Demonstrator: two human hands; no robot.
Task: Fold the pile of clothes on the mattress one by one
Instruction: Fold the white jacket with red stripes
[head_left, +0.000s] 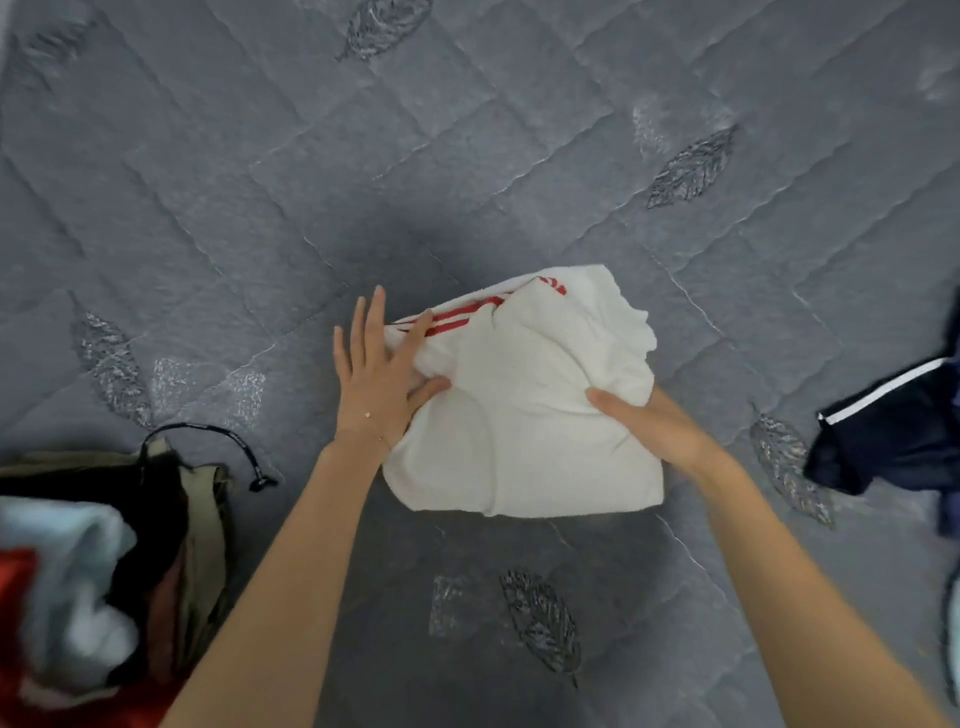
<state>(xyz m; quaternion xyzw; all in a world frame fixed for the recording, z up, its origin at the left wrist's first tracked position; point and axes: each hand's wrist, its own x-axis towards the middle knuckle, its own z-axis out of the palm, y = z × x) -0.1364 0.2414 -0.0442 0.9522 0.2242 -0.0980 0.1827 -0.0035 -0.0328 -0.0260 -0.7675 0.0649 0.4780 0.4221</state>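
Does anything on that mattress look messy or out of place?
The white red-striped garment has a bunched, wrinkled top layer between the left hand and right hand. Nothing looks damaged.

Grey quilted leaf-patterned mattress (218, 171)

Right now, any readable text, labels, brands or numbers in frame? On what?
None legible.
Red print on the folded white cloth garment with red stripes: mostly tucked in the fold, unreadable.
Pale lettering on the thin dark blue strap: too small and blurred.
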